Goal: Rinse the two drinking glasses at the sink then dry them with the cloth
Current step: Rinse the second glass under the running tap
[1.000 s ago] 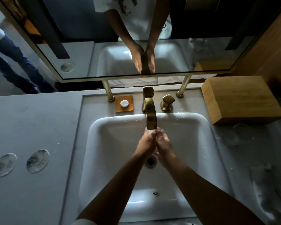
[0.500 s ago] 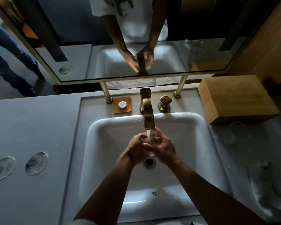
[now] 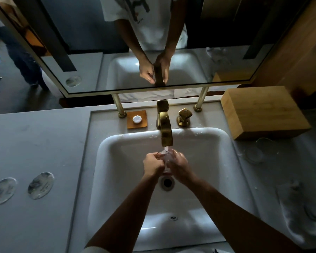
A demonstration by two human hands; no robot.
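glass (image 3: pixel 165 157) now upright under tap stream – left hand (image 3: pixel 152 166), right hand (image 3: pixel 179 167) both clasping it, hands lower than before

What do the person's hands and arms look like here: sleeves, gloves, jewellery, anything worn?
Both the left hand and the right hand are bare: no gloves, and no rings, watch or wristband can be made out. Both forearms are uncovered. A white edge at the bottom, by the left elbow, may be a short sleeve. The frame is dim, so fine detail is unclear.
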